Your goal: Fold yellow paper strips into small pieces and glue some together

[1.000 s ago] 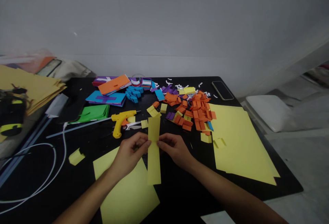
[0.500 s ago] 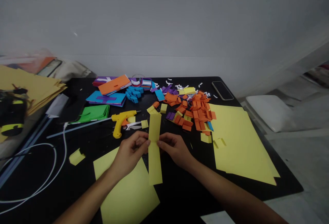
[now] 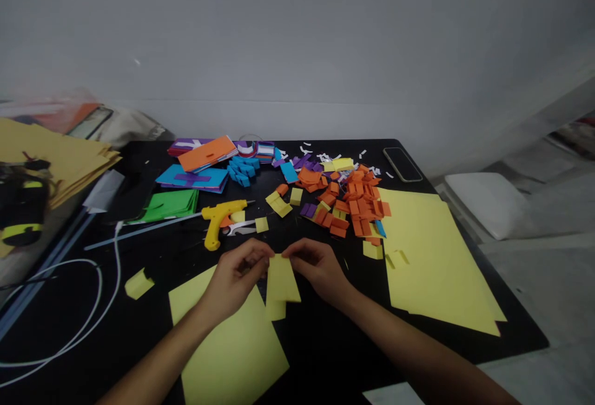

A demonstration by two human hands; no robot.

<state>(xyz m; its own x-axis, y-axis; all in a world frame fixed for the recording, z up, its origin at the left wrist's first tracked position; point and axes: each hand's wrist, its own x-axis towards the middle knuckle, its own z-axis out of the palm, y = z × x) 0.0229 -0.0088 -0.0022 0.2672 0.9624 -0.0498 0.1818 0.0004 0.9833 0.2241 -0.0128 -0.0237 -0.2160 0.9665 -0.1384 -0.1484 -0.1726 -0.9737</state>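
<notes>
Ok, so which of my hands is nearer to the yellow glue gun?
Left. Your left hand is just on the near side of the yellow glue gun; your right hand is farther right, beyond the folded yellow paper strip.

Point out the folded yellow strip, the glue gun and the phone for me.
Folded yellow strip (image 3: pixel 282 278): head view, on its upper flap.
Glue gun (image 3: pixel 217 219): head view, where handle meets body.
Phone (image 3: pixel 402 164): head view, middle of its dark face.

The yellow paper strip (image 3: pixel 282 280), previously extended, is now doubled over, apparently near its middle.
</notes>
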